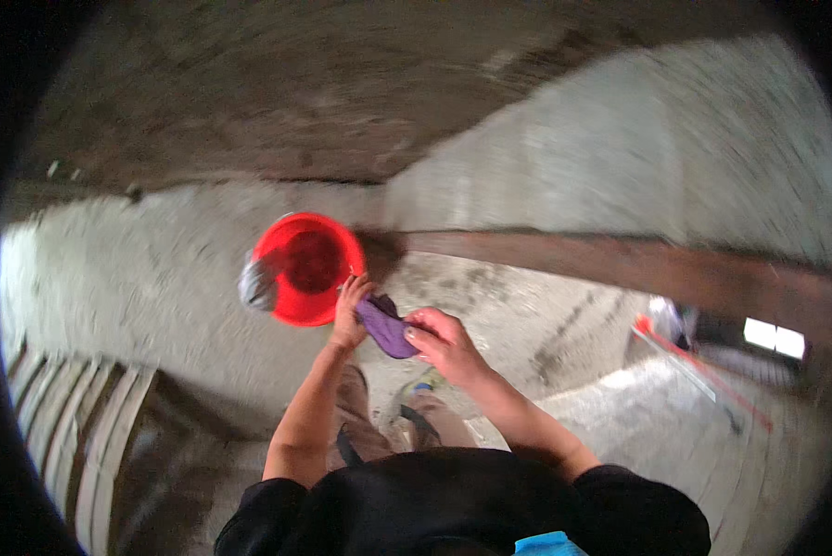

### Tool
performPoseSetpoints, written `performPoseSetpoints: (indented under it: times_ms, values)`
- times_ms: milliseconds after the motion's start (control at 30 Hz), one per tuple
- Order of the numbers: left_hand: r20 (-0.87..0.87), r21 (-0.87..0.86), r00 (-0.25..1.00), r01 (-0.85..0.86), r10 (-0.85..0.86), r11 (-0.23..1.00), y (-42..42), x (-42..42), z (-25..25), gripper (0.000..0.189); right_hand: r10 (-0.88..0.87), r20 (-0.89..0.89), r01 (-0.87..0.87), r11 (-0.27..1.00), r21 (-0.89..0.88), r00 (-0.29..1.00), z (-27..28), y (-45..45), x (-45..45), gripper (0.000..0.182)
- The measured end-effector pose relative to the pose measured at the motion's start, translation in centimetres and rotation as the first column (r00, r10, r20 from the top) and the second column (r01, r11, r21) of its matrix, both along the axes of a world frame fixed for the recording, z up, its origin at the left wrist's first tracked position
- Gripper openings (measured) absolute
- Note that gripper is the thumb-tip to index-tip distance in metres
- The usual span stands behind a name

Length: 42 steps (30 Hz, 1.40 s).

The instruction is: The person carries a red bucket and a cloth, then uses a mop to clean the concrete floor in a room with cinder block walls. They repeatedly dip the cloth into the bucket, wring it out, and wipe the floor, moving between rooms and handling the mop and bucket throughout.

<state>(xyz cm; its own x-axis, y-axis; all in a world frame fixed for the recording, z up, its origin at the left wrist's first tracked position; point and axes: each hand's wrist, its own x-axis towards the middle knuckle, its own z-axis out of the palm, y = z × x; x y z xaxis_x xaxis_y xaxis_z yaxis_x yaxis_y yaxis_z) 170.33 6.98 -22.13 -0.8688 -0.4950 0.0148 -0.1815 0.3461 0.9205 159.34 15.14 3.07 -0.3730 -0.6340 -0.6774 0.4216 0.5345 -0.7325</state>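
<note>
A purple cloth [386, 328] is stretched between my two hands in front of my body. My left hand [348, 311] grips its left end, close to the rim of a red plastic basin [299, 307]. At the cloth's other end, the fingers and thumb of my right hand [446, 342] pinch it. The inside of the basin looks dark in the middle, and blur hides what it holds. Over the basin's left rim hangs a grey cloth [256, 283].
Corrugated sheets [82, 417] lie at the lower left. A brown ledge [527, 258] runs along the wall to the right. Long red and grey poles [701, 375] rest at the right, near a dark object with bright white panels [774, 338]. Rough concrete floor [179, 292] surrounds the basin.
</note>
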Motion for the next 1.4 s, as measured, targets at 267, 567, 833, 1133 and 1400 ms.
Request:
performPoseSetpoints:
  times_ms: [267, 567, 833, 1133, 1400]
  values:
    - [-0.316, 0.939, 0.948, 0.317, 0.023, -0.134, 14.3, -11.9, 11.6, 0.048, -0.772, 0.214, 0.797, 0.601, -0.063, 0.599, 5.6, 22.7, -7.0, 0.012]
    - [-0.276, 0.915, 0.8, 0.049, -0.532, -0.4, 36.6, -27.7, 29.3, 0.046, -0.712, 0.695, 0.993, 0.029, -0.113, 0.1, 5.4, 44.7, -10.8, 0.056]
    - [0.045, 0.563, 0.696, 0.575, -0.717, 0.594, 59.7, -31.3, 29.9, 0.04, -0.682, 0.643, 0.773, -0.18, -0.608, 0.348, 5.6, 60.1, -11.3, 0.072]
    - [0.026, 0.399, 0.419, 0.828, -0.908, 0.394, 68.1, -36.5, 31.4, 0.05, -0.689, 0.708, 0.883, -0.224, -0.412, 0.156, 5.9, 71.8, -14.1, 0.026]
    - [-0.626, 0.776, 0.411, 0.413, -0.663, -0.476, 62.1, -46.7, 36.1, 0.071, -0.676, 0.473, 0.774, 0.235, -0.588, 0.565, 13.7, 66.0, -26.4, 0.021]
